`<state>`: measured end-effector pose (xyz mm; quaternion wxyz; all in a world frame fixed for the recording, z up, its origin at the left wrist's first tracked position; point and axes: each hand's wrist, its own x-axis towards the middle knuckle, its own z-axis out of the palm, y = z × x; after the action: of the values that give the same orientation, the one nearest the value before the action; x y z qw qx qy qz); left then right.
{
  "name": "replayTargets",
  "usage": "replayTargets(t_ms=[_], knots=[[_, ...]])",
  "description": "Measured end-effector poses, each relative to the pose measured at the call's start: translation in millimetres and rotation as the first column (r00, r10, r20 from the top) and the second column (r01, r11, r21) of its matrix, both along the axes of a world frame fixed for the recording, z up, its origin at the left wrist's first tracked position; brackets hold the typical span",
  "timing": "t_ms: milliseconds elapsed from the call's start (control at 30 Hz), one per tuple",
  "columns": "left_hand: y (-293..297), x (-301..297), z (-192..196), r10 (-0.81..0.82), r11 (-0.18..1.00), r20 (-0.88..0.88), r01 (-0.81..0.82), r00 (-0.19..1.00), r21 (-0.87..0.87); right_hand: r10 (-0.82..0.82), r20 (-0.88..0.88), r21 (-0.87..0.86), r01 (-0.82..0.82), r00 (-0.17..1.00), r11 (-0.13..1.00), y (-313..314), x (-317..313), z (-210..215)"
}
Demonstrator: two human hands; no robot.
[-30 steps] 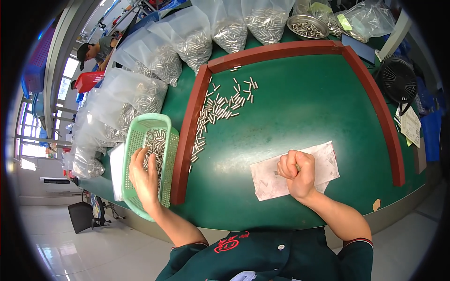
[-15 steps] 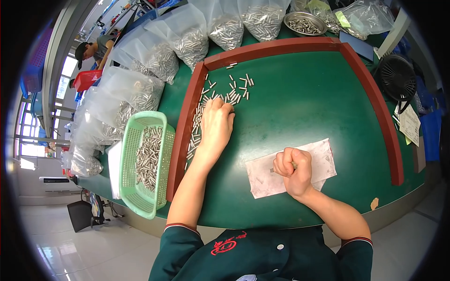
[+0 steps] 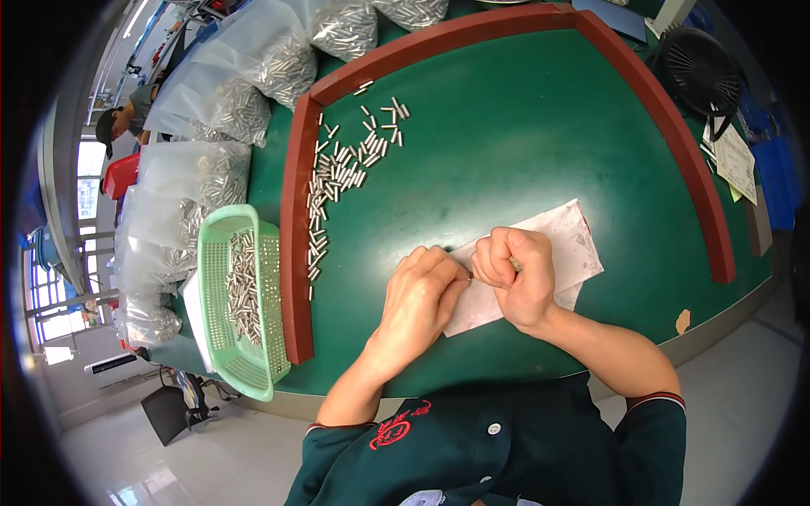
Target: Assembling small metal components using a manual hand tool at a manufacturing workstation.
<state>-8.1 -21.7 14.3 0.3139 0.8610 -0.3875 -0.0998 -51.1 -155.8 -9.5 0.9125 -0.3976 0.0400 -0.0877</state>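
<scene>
My left hand [image 3: 418, 297] lies on the green mat [image 3: 523, 143], its fingertips pinched together on a small metal pin that is mostly hidden, pressed against my right fist. My right hand [image 3: 516, 278] is clenched over a white sheet of paper [image 3: 578, 240], with a bit of a small metal piece showing at the top of the fist. Several loose metal pins [image 3: 337, 173] are scattered on the mat at the far left, along the red wooden border [image 3: 297, 253]. A green plastic basket [image 3: 221, 337] holding more pins sits outside the border to the left.
Clear bags of metal pins [image 3: 253, 76] are stacked at the far left and back. A black fan [image 3: 696, 72] and some papers [image 3: 734, 160] are at the right. Another person [image 3: 122, 122] is at the far left. The table's front edge runs just below my hands.
My left hand went from the basket to the pin pile, and has now come back to meet my right fist over the paper. The right hand has stayed clenched in place.
</scene>
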Motion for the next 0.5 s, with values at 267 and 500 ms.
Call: replayTargets(t_ms=[267,500], knots=[[1.7,-3.6,-7.7,0.094,0.995,-0.058,-0.096,0.994,-0.034,0.006,-0.031,0.066,-0.004,0.999,0.998,-3.9,0.5,0.0],[-1.3,-3.7,-7.7,0.101,0.993,-0.065,-0.104,0.993,-0.05,0.028,-0.041,0.064,-0.026,0.999,0.998,-5.3,2.2,0.4]])
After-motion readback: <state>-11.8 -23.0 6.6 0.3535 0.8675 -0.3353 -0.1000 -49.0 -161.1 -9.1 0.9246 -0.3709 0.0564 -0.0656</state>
